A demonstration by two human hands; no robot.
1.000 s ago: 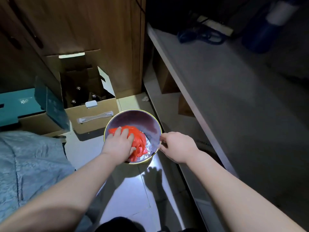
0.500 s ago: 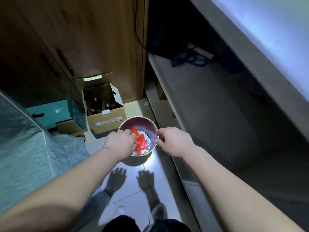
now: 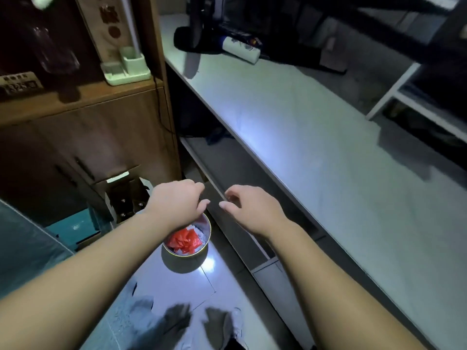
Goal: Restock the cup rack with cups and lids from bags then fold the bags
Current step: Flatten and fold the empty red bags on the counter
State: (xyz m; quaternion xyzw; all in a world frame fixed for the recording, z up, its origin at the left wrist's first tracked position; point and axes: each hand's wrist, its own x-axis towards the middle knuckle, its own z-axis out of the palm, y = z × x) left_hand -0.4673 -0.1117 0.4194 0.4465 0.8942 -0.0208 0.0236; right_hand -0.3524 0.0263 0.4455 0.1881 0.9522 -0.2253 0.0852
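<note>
Red bag [image 3: 184,239]: lies crumpled, not flat, inside the round metal bin [image 3: 185,261] on the floor tiles, on top of some white paper. Seems put there as waste or for keeping, so probably finished with; cannot tell for sure. Left hand [image 3: 177,202]: hovers just above the bin and hides part of its rim, fingers loosely curled, holds nothing. Right hand [image 3: 250,210]: hangs beside the left one, apart from the bin, thumb and fingers relaxed, also holds nothing. Both free, likely because of no more need to support the bag inside the bin. Bin: stands near the lower edge of the white counter [image 3: 328,160], just beside an open cardboard box [image 3: 126,195] with bottles in it, in front of the wooden cabinet [image 3: 101,137]. No cups, lids or cup rack to see in this view, so no way to judge the progress of the restocking.
</note>
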